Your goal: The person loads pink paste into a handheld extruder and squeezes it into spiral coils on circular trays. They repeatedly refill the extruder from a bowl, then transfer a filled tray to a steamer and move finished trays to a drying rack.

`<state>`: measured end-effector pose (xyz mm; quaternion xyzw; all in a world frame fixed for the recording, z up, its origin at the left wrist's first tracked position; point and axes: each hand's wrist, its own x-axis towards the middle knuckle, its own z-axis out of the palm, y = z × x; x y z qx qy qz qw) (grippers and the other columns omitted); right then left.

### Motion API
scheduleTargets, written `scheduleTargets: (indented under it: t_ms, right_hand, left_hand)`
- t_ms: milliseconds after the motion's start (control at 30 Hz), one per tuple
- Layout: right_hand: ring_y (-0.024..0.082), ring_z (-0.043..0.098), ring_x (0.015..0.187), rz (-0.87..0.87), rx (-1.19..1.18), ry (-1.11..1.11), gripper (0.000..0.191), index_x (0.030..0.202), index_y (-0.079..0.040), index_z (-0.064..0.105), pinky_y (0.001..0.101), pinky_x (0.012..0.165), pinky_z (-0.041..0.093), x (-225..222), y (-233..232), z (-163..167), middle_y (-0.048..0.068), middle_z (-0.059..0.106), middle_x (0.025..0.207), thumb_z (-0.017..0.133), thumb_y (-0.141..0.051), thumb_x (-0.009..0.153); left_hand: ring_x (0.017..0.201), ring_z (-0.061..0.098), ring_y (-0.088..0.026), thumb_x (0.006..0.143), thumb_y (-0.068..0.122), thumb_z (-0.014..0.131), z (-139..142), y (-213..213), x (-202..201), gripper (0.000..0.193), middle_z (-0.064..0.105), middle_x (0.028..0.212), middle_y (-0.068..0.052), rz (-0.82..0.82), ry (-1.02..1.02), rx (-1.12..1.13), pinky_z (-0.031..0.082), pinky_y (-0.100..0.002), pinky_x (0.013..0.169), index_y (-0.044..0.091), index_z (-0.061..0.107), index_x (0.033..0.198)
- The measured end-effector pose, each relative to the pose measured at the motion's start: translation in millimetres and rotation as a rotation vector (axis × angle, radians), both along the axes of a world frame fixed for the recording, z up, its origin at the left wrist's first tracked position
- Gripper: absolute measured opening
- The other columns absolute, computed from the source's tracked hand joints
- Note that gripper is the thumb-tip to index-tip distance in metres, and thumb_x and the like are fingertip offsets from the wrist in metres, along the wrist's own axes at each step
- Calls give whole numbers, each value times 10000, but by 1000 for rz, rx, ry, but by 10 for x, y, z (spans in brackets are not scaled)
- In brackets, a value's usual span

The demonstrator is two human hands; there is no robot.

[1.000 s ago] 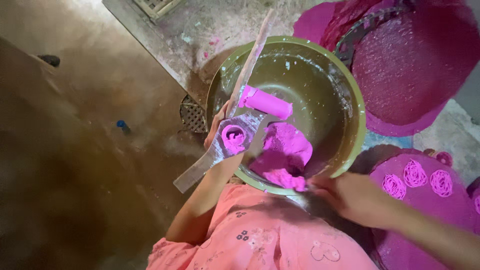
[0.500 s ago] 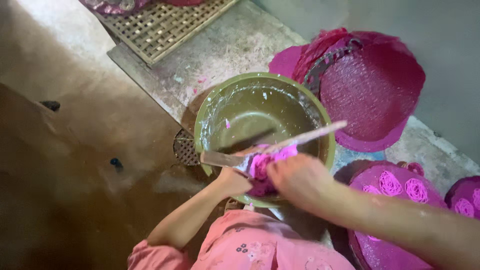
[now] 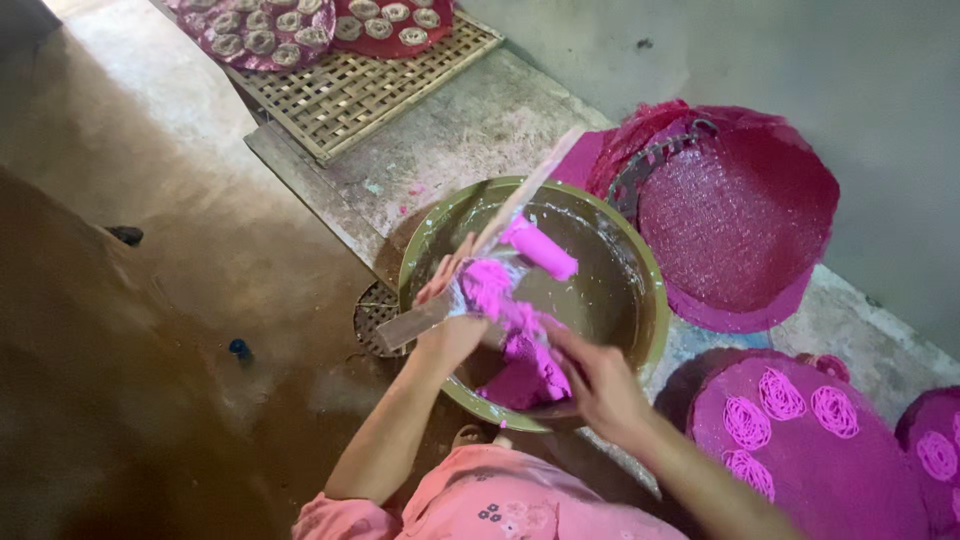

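My left hand (image 3: 448,320) grips a hinged wooden press (image 3: 500,235) over a large green bowl (image 3: 648,300). Bright pink dough (image 3: 495,290) fills the press cup, and a pink dough roll (image 3: 540,250) sits against the upper arm of the press. My right hand (image 3: 600,385) reaches into the bowl and touches the mound of pink dough (image 3: 525,372) at the near side, fingers bent around it. Dough smears coat the inside of the bowl.
A stack of pink woven trays (image 3: 740,210) leans by the wall at right. Pink mats with coiled dough spirals (image 3: 790,430) lie at lower right. A bamboo rack (image 3: 370,85) holding trays of spirals (image 3: 260,30) sits at the top left. A floor drain (image 3: 372,312) is beside the bowl.
The press has swung from lying across the bowl to pointing up and away, with its upper arm raised. My right hand left the press and dropped to the dough mound. The view shifted.
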<state>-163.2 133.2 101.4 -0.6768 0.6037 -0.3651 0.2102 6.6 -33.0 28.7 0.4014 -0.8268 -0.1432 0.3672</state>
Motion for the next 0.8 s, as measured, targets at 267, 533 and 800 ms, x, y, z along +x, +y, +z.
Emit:
scheduleTargets:
  t_ms: [267, 533, 800]
  right_hand:
    - [133, 522, 647, -252, 283, -204, 443, 1455, -124, 612, 338, 616, 492, -342, -82, -126, 210, 657, 772, 559, -108, 1015]
    - [137, 732, 619, -243, 500, 97, 447, 1380, -338, 675, 323, 617, 571, -384, 18, 422, 97, 813, 781, 608, -304, 939]
    - [287, 721, 725, 190, 302, 1128, 275, 1134, -162, 681, 429, 611, 556, -109, -319, 525, 94, 710, 807, 619, -302, 905]
  left_hand:
    - [1253, 544, -406, 787, 327, 806, 104, 56, -72, 655, 350, 1628, -213, -17, -163, -22, 550, -437, 896, 114, 596, 1369]
    - [1178, 601, -403, 798, 309, 762, 174, -41, -73, 679, 439, 1535, -231, 43, -237, -298, 570, -441, 852, 96, 595, 1421]
    - [1116, 669, -306, 751, 220, 779, -60, 312, -94, 485, 671, 1303, -151, -449, 101, 130, 524, -412, 946, 94, 679, 1208]
